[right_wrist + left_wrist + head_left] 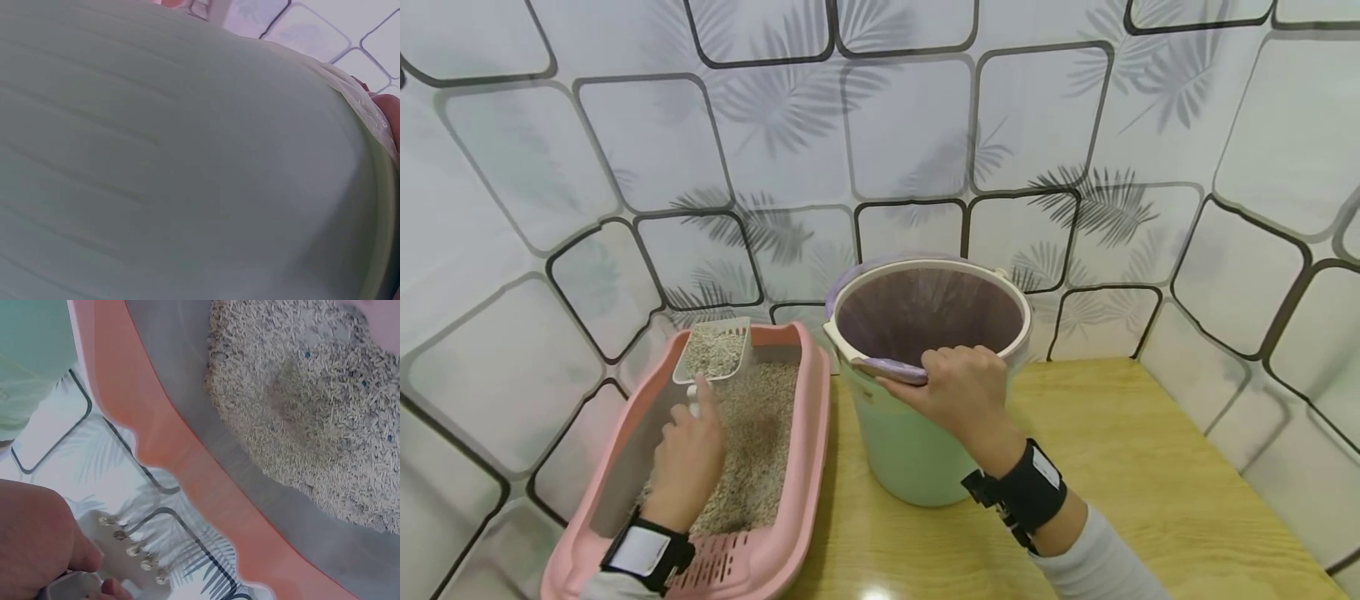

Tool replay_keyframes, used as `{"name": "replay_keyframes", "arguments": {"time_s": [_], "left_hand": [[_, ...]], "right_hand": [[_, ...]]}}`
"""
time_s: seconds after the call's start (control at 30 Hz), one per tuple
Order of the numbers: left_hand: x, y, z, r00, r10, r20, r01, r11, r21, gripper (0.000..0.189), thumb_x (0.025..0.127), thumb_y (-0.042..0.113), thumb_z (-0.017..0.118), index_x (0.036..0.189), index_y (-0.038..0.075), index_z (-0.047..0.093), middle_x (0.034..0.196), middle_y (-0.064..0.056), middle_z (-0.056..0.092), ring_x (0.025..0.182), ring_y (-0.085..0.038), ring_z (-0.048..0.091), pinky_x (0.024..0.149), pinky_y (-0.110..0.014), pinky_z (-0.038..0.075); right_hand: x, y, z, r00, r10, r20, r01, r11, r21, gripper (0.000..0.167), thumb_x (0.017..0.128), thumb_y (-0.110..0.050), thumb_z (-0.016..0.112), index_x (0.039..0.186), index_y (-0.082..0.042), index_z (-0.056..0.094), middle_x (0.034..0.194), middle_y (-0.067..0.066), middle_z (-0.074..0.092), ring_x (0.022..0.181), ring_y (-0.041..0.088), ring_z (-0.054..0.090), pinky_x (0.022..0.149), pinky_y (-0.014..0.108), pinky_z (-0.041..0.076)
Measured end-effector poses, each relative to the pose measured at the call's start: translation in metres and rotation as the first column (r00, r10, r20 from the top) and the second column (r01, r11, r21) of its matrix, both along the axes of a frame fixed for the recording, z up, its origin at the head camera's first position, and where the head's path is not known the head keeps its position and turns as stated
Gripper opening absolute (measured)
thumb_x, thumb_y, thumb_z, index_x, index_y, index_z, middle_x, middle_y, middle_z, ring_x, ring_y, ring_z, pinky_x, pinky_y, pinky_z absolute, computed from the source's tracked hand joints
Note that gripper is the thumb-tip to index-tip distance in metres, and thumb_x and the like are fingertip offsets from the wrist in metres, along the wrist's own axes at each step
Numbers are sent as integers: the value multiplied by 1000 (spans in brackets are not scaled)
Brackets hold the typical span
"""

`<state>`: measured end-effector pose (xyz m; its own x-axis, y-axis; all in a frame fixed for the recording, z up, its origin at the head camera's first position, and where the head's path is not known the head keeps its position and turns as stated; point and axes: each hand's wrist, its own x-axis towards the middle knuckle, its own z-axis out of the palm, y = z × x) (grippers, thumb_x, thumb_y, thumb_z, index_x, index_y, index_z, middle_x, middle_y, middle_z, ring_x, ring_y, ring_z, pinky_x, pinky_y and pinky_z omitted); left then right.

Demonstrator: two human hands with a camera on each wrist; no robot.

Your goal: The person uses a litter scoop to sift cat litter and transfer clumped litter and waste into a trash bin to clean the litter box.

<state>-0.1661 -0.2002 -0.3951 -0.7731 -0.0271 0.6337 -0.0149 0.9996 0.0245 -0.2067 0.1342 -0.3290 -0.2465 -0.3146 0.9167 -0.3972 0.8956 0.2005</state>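
Observation:
My left hand [688, 454] grips the handle of a white slotted litter scoop [741, 354], heaped with pale litter pellets. The scoop is over the far left end of a pink litter box [816, 408]. In the left wrist view, pellets show in slots of the scoop [125, 575] beside the box's wavy rim. My right hand [966, 392] grips the near rim of a green trash bin [906, 450], by a gathered strip of its purple bag [891, 371]. In the right wrist view the bin's wall [219, 156] hides most of that hand.
Litter [763, 442] covers the box's floor, with a darker patch in it. Box and bin stand side by side on a yellow wood-grain tabletop [1112, 450]. A patterned sheet [910, 125] rises close behind them and along both sides.

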Motion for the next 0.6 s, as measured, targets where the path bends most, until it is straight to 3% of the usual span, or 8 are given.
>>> {"name": "replay_keyframes", "arguments": {"time_s": [0.27, 0.6], "left_hand": [[-2, -2, 12, 998, -6, -64, 9, 999, 34, 65, 86, -9, 48, 147, -9, 25, 78, -32, 43, 52, -39, 45, 32, -41, 34], [-1, -6, 25, 994, 10, -113, -12, 1000, -18, 67, 87, -9, 48, 149, -7, 23, 79, -34, 44, 51, -37, 43, 31, -37, 30]], "right_hand": [[1, 0, 0, 1000, -1, 5, 1, 1000, 4, 70, 64, -72, 71, 44, -17, 32, 39, -5, 26, 36, 11, 18, 38, 26, 14], [0, 0, 0, 1000, 0, -5, 0, 1000, 3, 71, 65, -72, 71, 44, -17, 32, 40, -5, 26, 36, 11, 17, 38, 26, 14]]}}
